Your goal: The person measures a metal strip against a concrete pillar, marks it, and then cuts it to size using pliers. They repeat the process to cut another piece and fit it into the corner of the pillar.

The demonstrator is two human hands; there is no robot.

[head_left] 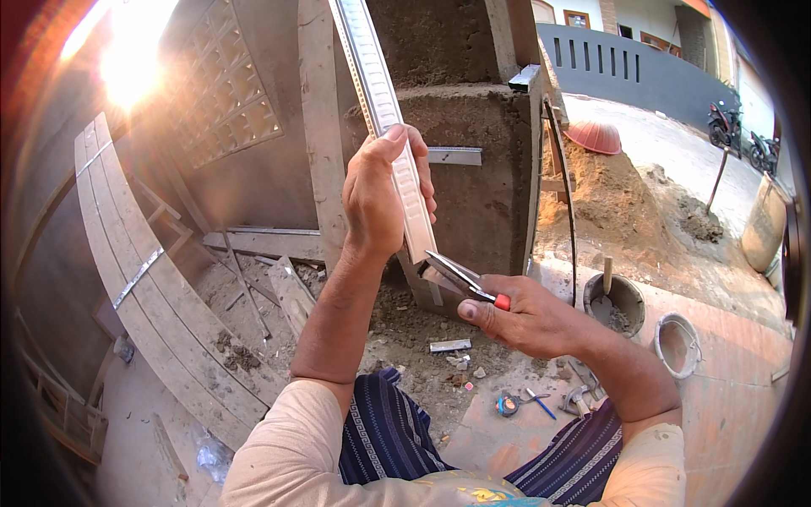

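My left hand [373,198] is wrapped round a long, ribbed metal channel [372,72], which slants from the top of the view down toward the right. In my right hand [534,319] is a pair of tin snips [460,275] with a red handle end; their blades meet the channel's lower end. Whether the blades have bitten into the metal is too small to tell. Behind my hands rises a rough cement-plastered column [481,203], with a short metal strip [454,155] fixed across it. A metal offcut [450,346] lies on the ground below.
Near my knees lie a tape measure [507,406], a blue pen [541,408] and a hammer [578,400]. Two buckets, one with mortar [614,306] and another [677,345], stand at right. A sand pile [604,198] bears a red basin [594,137]. Long planks [160,287] occupy the left.
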